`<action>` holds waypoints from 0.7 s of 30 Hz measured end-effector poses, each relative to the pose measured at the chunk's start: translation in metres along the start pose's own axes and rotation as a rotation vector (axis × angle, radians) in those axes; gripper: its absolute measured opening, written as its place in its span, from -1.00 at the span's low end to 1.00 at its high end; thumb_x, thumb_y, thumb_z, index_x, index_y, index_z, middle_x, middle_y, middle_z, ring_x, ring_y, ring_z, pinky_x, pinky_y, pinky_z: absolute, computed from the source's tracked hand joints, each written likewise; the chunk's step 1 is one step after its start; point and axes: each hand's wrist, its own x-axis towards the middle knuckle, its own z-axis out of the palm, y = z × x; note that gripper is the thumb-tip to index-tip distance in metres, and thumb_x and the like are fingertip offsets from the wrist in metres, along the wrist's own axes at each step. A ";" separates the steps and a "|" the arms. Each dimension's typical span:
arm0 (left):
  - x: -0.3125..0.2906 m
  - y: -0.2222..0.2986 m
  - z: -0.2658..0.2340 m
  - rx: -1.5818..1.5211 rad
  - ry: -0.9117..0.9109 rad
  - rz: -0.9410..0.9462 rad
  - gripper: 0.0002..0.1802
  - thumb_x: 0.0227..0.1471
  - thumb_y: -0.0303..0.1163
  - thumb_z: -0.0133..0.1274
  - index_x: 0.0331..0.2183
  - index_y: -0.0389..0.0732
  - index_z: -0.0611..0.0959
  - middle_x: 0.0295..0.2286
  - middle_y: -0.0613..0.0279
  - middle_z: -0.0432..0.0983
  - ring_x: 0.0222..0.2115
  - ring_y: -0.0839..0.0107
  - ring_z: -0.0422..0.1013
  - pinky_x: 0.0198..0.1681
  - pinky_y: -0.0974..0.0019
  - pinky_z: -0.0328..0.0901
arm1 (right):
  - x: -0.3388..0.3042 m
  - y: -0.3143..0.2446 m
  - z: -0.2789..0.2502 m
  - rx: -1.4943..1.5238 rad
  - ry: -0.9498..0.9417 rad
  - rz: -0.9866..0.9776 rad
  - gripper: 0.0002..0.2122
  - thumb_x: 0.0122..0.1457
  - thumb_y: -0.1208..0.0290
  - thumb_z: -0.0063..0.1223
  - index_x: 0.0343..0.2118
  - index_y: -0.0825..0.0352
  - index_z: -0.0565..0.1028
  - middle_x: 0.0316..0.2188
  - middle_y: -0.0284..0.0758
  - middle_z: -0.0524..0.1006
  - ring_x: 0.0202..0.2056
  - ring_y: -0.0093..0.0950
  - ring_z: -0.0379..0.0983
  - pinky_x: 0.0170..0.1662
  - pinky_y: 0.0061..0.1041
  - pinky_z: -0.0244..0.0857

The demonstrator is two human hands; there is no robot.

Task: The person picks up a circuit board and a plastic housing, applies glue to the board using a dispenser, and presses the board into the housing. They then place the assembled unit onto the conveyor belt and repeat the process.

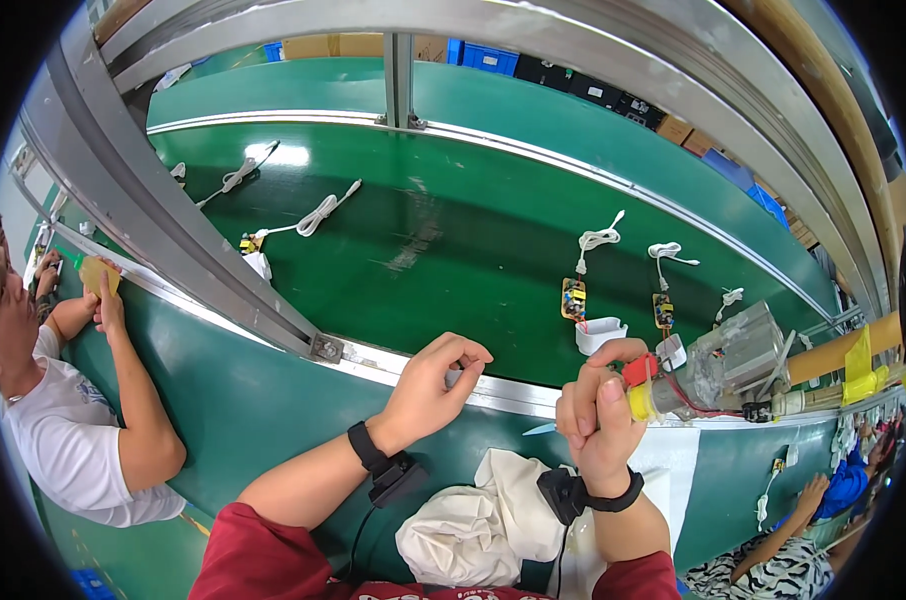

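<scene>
My left hand (436,388) is held over the front rail of the line, its fingers curled and thumb against them. A small greyish patch shows between thumb and fingers; what it is I cannot make out. To its right my right hand (603,412) is closed, fingers bent toward the palm. A thin light-blue pointed piece (540,430) shows just left of those fingers; whether they grip it is hidden. Right beside this hand is the yellow end (641,402) of a clamped grey motor-like device (738,350) with a red part (639,369) on top.
Circuit boards (573,299) with bundled white cables (600,237) lie on the green belt (453,240). A white housing (602,335) is near the right hand. White cloth (473,525) lies between my forearms. A metal post (173,200) rises at left. Co-workers sit on both sides.
</scene>
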 end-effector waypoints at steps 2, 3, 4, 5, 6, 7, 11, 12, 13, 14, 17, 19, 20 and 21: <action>0.000 -0.001 -0.002 -0.001 0.000 0.000 -0.88 0.03 -0.59 0.02 -0.32 -0.25 0.58 -0.40 0.24 0.44 -0.39 0.47 0.41 -0.35 0.46 0.31 | 0.000 0.000 0.002 0.004 -0.008 0.001 -0.73 0.24 0.25 -0.11 -0.21 0.35 0.19 -0.78 -0.50 0.10 -0.83 -0.70 -0.02 -0.78 -0.68 -0.10; -0.001 -0.002 -0.002 -0.004 0.004 0.001 -0.88 0.03 -0.59 0.02 -0.32 -0.25 0.58 -0.40 0.24 0.44 -0.39 0.47 0.41 -0.35 0.46 0.31 | 0.000 0.001 0.003 0.007 -0.012 0.002 -0.73 0.24 0.24 -0.11 -0.21 0.34 0.19 -0.78 -0.50 0.10 -0.83 -0.70 -0.01 -0.78 -0.68 -0.10; -0.001 -0.003 -0.003 -0.006 0.008 0.003 -0.88 0.03 -0.59 0.02 -0.32 -0.25 0.58 -0.41 0.24 0.44 -0.39 0.47 0.40 -0.35 0.46 0.31 | 0.001 0.001 0.004 0.006 -0.012 0.002 -0.73 0.24 0.24 -0.11 -0.21 0.34 0.19 -0.78 -0.50 0.10 -0.83 -0.70 -0.01 -0.78 -0.68 -0.10; -0.002 -0.004 -0.004 -0.008 0.011 0.005 -0.88 0.03 -0.59 0.02 -0.32 -0.25 0.58 -0.41 0.24 0.45 -0.39 0.47 0.40 -0.35 0.46 0.31 | 0.001 0.002 0.005 0.003 -0.012 0.001 -0.73 0.24 0.24 -0.11 -0.21 0.34 0.19 -0.78 -0.50 0.11 -0.83 -0.70 -0.01 -0.78 -0.68 -0.09; -0.002 -0.004 -0.005 -0.008 0.011 0.005 -0.88 0.03 -0.59 0.02 -0.32 -0.25 0.58 -0.41 0.24 0.45 -0.39 0.47 0.40 -0.35 0.46 0.31 | 0.001 0.002 0.006 0.000 -0.011 0.000 -0.73 0.24 0.24 -0.11 -0.21 0.34 0.19 -0.78 -0.50 0.11 -0.83 -0.70 -0.01 -0.78 -0.68 -0.09; -0.002 -0.005 -0.006 -0.011 0.012 0.005 -0.88 0.03 -0.60 0.02 -0.32 -0.26 0.58 -0.40 0.24 0.45 -0.39 0.47 0.40 -0.35 0.46 0.31 | 0.001 0.003 0.006 -0.004 -0.010 0.000 -0.73 0.24 0.24 -0.11 -0.21 0.34 0.20 -0.78 -0.50 0.11 -0.83 -0.70 -0.01 -0.78 -0.68 -0.09; -0.002 -0.007 -0.009 -0.016 0.014 0.010 -0.88 0.03 -0.60 0.01 -0.32 -0.26 0.58 -0.40 0.24 0.45 -0.40 0.47 0.40 -0.35 0.46 0.31 | 0.001 0.006 0.008 -0.011 -0.007 0.004 -0.73 0.24 0.24 -0.11 -0.21 0.34 0.20 -0.79 -0.50 0.11 -0.83 -0.69 -0.01 -0.78 -0.67 -0.08; -0.002 -0.007 -0.010 -0.013 0.016 0.013 -0.88 0.03 -0.60 0.01 -0.32 -0.26 0.58 -0.40 0.24 0.45 -0.40 0.47 0.40 -0.35 0.46 0.31 | 0.001 0.007 0.009 -0.011 -0.006 0.005 -0.73 0.24 0.24 -0.11 -0.21 0.34 0.20 -0.79 -0.50 0.11 -0.83 -0.69 -0.01 -0.78 -0.67 -0.08; -0.002 -0.008 -0.010 -0.011 0.017 0.017 -0.88 0.03 -0.61 0.01 -0.32 -0.26 0.58 -0.40 0.24 0.45 -0.40 0.47 0.40 -0.35 0.46 0.31 | 0.002 0.008 0.010 -0.004 -0.006 0.006 -0.73 0.24 0.24 -0.10 -0.20 0.35 0.20 -0.79 -0.50 0.11 -0.83 -0.69 -0.01 -0.78 -0.67 -0.08; -0.002 -0.009 -0.011 -0.011 0.016 0.016 -0.88 0.03 -0.61 0.01 -0.32 -0.26 0.58 -0.40 0.24 0.45 -0.40 0.47 0.40 -0.35 0.46 0.31 | 0.002 0.009 0.011 0.002 -0.007 0.006 -0.72 0.24 0.24 -0.10 -0.20 0.35 0.20 -0.79 -0.50 0.11 -0.83 -0.69 -0.01 -0.78 -0.67 -0.08; -0.002 -0.012 -0.013 -0.032 0.034 0.030 -0.88 0.03 -0.61 0.01 -0.32 -0.26 0.58 -0.40 0.24 0.45 -0.41 0.47 0.40 -0.36 0.46 0.30 | 0.003 0.011 0.013 0.010 -0.007 0.005 -0.72 0.24 0.24 -0.10 -0.20 0.35 0.21 -0.79 -0.50 0.11 -0.84 -0.69 -0.01 -0.78 -0.67 -0.08; -0.002 -0.013 -0.015 -0.032 0.031 0.028 -0.88 0.03 -0.61 0.01 -0.32 -0.26 0.58 -0.40 0.24 0.45 -0.41 0.47 0.39 -0.37 0.47 0.30 | 0.004 0.012 0.014 0.013 -0.010 0.001 -0.72 0.24 0.25 -0.10 -0.19 0.36 0.21 -0.79 -0.49 0.12 -0.84 -0.69 -0.01 -0.78 -0.67 -0.08; -0.002 -0.012 -0.016 -0.032 0.030 0.026 -0.88 0.03 -0.61 0.01 -0.32 -0.26 0.57 -0.40 0.25 0.44 -0.42 0.48 0.39 -0.38 0.47 0.29 | 0.004 0.012 0.015 0.012 -0.009 0.001 -0.72 0.24 0.25 -0.10 -0.19 0.36 0.21 -0.79 -0.49 0.12 -0.84 -0.69 -0.01 -0.78 -0.67 -0.08; -0.002 -0.012 -0.018 -0.032 0.029 0.024 -0.87 0.03 -0.62 0.01 -0.32 -0.25 0.57 -0.40 0.25 0.44 -0.42 0.48 0.38 -0.38 0.48 0.29 | 0.004 0.013 0.017 0.013 -0.008 0.001 -0.72 0.24 0.25 -0.10 -0.19 0.36 0.22 -0.79 -0.49 0.12 -0.84 -0.69 -0.01 -0.78 -0.67 -0.08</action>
